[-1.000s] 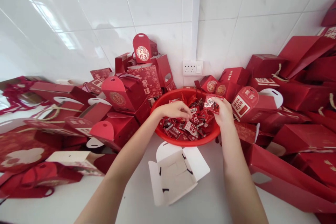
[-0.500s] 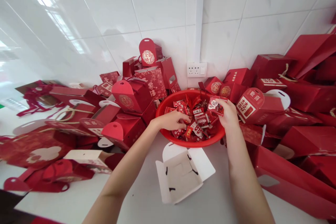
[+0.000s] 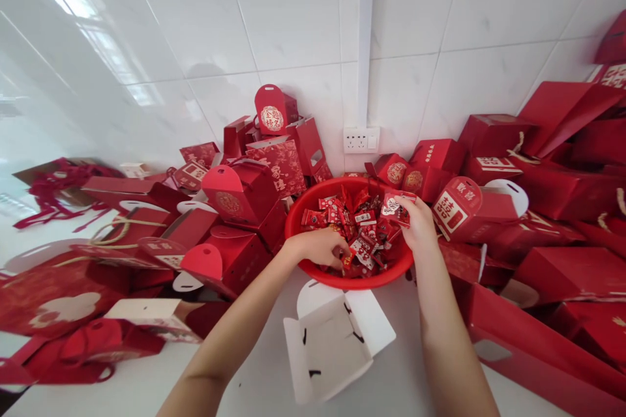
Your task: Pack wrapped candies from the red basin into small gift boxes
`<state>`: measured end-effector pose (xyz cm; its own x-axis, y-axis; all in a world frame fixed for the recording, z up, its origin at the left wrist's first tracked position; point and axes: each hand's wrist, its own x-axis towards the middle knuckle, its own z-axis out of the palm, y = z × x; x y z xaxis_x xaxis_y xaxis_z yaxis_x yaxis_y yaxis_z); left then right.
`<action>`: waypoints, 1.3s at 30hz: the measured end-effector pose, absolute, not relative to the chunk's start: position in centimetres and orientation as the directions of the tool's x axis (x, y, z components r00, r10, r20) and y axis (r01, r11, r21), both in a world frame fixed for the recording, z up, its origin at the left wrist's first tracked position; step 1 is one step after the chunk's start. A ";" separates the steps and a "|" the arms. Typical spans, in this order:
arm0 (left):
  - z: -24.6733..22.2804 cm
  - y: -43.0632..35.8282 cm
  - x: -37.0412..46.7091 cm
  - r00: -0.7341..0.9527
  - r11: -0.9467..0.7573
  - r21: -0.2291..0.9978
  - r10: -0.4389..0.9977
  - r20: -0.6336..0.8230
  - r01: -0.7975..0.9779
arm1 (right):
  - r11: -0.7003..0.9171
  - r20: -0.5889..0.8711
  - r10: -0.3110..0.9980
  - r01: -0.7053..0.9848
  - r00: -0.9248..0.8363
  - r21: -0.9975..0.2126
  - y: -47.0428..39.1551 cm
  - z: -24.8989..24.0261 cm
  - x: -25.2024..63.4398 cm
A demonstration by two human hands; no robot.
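Right hand (image 3: 419, 225): grip closed in a pinch on a red-and-white packet (image 3: 394, 207), held up over the right side of the red bowl (image 3: 357, 284). Left hand (image 3: 320, 245) is down in the bowl, fingers curled with a small gap, at an orange-red sweet (image 3: 347, 260). I can't tell if that one is pinched or only touched.

Status: I have one packet up; the left-hand pick looks mid-way, by my read. The rest of the wrapped sweets (image 3: 364, 217) lie loose in the bowl, so plenty left there. White box (image 3: 336, 342) sits on the desk (image 3: 264, 358) just in front of the bowl, near side, flaps spread, dark cords showing. I see no sweets in it, and its flaps aren't folded up yet. Red boxes (image 3: 239, 194) are piled both sides; can't see inside most of them.
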<state>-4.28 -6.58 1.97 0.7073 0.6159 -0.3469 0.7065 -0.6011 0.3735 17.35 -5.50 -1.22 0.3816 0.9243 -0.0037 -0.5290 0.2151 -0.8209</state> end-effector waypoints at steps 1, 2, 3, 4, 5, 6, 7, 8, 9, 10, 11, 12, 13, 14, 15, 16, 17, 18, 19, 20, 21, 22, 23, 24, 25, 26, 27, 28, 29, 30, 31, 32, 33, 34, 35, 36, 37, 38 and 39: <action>1.8 -6.9 -3.6 0.697 -0.619 0.321 0.625 -0.351 0.717 | 0.215 -0.003 0.926 -0.532 0.378 -0.819 -5.4 -1.2 17.4; 1.6 -7.3 -3.0 0.681 -0.627 0.269 0.641 -0.354 0.731 | 0.217 -0.001 0.927 -0.536 0.376 -0.816 -5.4 -1.3 17.4; 1.3 -7.6 -2.3 0.660 -0.627 0.221 0.663 -0.354 0.747 | 0.218 0.000 0.927 -0.541 0.374 -0.812 -5.3 -1.3 17.4; 1.0 -7.9 -1.7 0.637 -0.620 0.175 0.687 -0.349 0.765 | 0.220 0.001 0.928 -0.543 0.373 -0.811 -5.2 -1.3 17.4; 0.7 -8.1 -1.1 0.613 -0.608 0.137 0.711 -0.344 0.782 | 0.221 0.003 0.928 -0.542 0.373 -0.811 -5.2 -1.4 17.4; 0.4 -8.2 -0.7 0.595 -0.598 0.110 0.727 -0.342 0.794 | 0.221 0.005 0.928 -0.539 0.373 -0.813 -5.2 -1.5 17.5; 0.2 -8.2 -0.5 0.589 -0.595 0.099 0.732 -0.343 0.797 | 0.223 0.010 0.928 -0.534 0.372 -0.816 -5.1 -1.5 17.5; 0.2 -8.1 -0.5 0.597 -0.601 0.107 0.725 -0.344 0.792 | 0.223 0.016 0.929 -0.526 0.370 -0.821 -5.1 -1.6 17.6; 0.2 -7.9 -0.7 0.619 -0.614 0.136 0.708 -0.341 0.777 | 0.224 0.021 0.929 -0.518 0.369 -0.826 -5.1 -1.6 17.6; 0.3 -7.7 -1.1 0.649 -0.629 0.181 0.687 -0.326 0.756 | 0.224 0.023 0.929 -0.511 0.369 -0.830 -5.1 -1.6 17.6; 0.5 -7.4 -1.6 0.684 -0.642 0.238 0.668 -0.293 0.729 | 0.221 0.023 0.930 -0.507 0.368 -0.833 -5.2 -1.6 17.6; 0.7 -7.1 -2.1 0.712 -0.648 0.297 0.659 -0.243 0.701 | 0.216 0.020 0.931 -0.505 0.365 -0.836 -5.2 -1.6 17.6; 0.9 -6.9 -2.7 0.728 -0.647 0.354 0.662 -0.181 0.676 | 0.209 0.015 0.933 -0.504 0.361 -0.838 -5.3 -1.5 17.6; 1.1 -6.7 -3.3 0.727 -0.637 0.407 0.678 -0.109 0.655 | 0.199 0.010 0.936 -0.504 0.353 -0.841 -5.4 -1.4 17.6; 1.2 -6.5 -3.7 0.709 -0.619 0.460 0.705 -0.032 0.636 | 0.186 0.007 0.941 -0.501 0.339 -0.845 -5.5 -1.3 17.5; 1.2 -6.4 -4.1 0.675 -0.595 0.514 0.737 0.042 0.618 | 0.170 0.005 0.948 -0.494 0.318 -0.853 -5.6 -1.2 17.4; 1.1 -6.3 -4.2 0.628 -0.570 0.564 0.770 0.113 0.597 | 0.150 0.003 0.956 -0.482 0.292 -0.863 -5.8 -1.0 17.3; 1.1 -6.3 -4.2 0.572 -0.546 0.610 0.801 0.179 0.574 | 0.127 0.001 0.965 -0.467 0.261 -0.875 -5.9 -0.9 17.1; 1.0 -6.2 -4.1 0.514 -0.527 0.648 0.825 0.234 0.550 | 0.102 -0.003 0.974 -0.451 0.227 -0.886 -6.1 -0.7 16.9; 0.9 -6.2 -3.9 0.459 -0.513 0.674 0.843 0.279 0.532 | 0.080 -0.009 0.980 -0.437 0.197 -0.896 -6.3 -0.6 16.6; 0.8 -6.3 -3.6 0.415 -0.505 0.690 0.854 0.314 0.518 | 0.065 -0.012 0.985 -0.427 0.175 -0.902 -6.5 -0.4 16.3; 0.7 -6.3 -3.4 0.380 -0.504 0.699 0.859 0.343 0.508 | 0.059 -0.011 0.987 -0.420 0.161 -0.905 -6.7 -0.3 16.0; 0.7 -6.3 -3.1 0.354 -0.506 0.704 0.860 0.367 0.499 | 0.063 -0.002 0.988 -0.416 0.154 -0.907 -6.8 -0.1 15.7; 0.7 -6.4 -2.9 0.338 -0.510 0.707 0.859 0.385 0.490 | 0.075 0.013 0.988 -0.412 0.151 -0.908 -7.0 0.0 15.4; 0.6 -6.4 -2.7 0.327 -0.515 0.711 0.856 0.400 0.479 | 0.086 0.028 0.989 -0.409 0.146 -0.908 -7.2 0.2 15.1; 0.6 -6.4 -2.6 0.321 -0.519 0.715 0.854 0.409 0.468 | 0.092 0.041 0.990 -0.407 0.133 -0.909 -7.3 0.3 14.8; 0.6 -6.5 -2.6 0.318 -0.521 0.722 0.853 0.414 0.456 | 0.089 0.046 0.992 -0.406 0.114 -0.910 -7.5 0.5 14.5; 0.5 -6.5 -2.6 0.316 -0.522 0.729 0.852 0.418 0.443 | 0.078 0.044 0.995 -0.405 0.092 -0.911 -7.6 0.6 14.2; 0.4 -6.5 -2.7 0.314 -0.523 0.737 0.851 0.421 0.428 | 0.066 0.040 0.997 -0.405 0.072 -0.912 -7.7 0.7 14.0; 0.3 -6.5 -2.7 0.313 -0.524 0.746 0.850 0.424 0.410 | 0.057 0.037 0.998 -0.404 0.057 -0.913 -7.8 0.8 13.9; 0.2 -6.5 -2.8 0.313 -0.526 0.756 0.848 0.428 0.389 | 0.055 0.038 0.998 -0.401 0.049 -0.914 -7.9 0.8 13.7; 0.0 -6.4 -2.9 0.313 -0.527 0.767 0.846 0.432 0.366 | 0.061 0.045 0.998 -0.397 0.051 -0.916 -7.9 0.8 13.7; -0.1 -6.4 -3.0 0.311 -0.525 0.780 0.846 0.434 0.341 | 0.072 0.053 0.997 -0.392 0.058 -0.917 -7.9 0.8 13.6; -0.3 -6.3 -3.0 0.310 -0.521 0.793 0.847 0.432 0.315 | 0.083 0.062 0.996 -0.386 0.068 -0.919 -7.9 0.8 13.6; -0.4 -6.3 -3.1 0.311 -0.513 0.808 0.849 0.428 0.289 | 0.089 0.064 0.995 -0.382 0.077 -0.920 -7.9 0.8 13.6; -0.5 -6.2 -3.1 0.314 -0.503 0.824 0.851 0.421 0.259 | 0.088 0.060 0.995 -0.382 0.083 -0.920 -7.9 0.8 13.6; -0.6 -6.2 -3.2 0.318 -0.491 0.841 0.853 0.413 0.227 | 0.083 0.054 0.995 -0.388 0.085 -0.918 -7.9 0.9 13.6; -0.6 -6.2 -3.3 0.322 -0.478 0.857 0.856 0.404 0.194 | 0.076 0.046 0.995 -0.396 0.083 -0.915 -7.9 0.9 13.6; -0.7 -6.2 -3.3 0.321 -0.463 0.871 0.860 0.396 0.165 | 0.070 0.041 0.996 -0.404 0.079 -0.912 -8.0 1.0 13.6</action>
<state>-3.33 -6.20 -0.65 0.3212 0.8601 0.3964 0.1648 -0.4629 0.8709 13.57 -7.96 1.04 0.0788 0.9960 0.0414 -0.4035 0.0698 -0.9123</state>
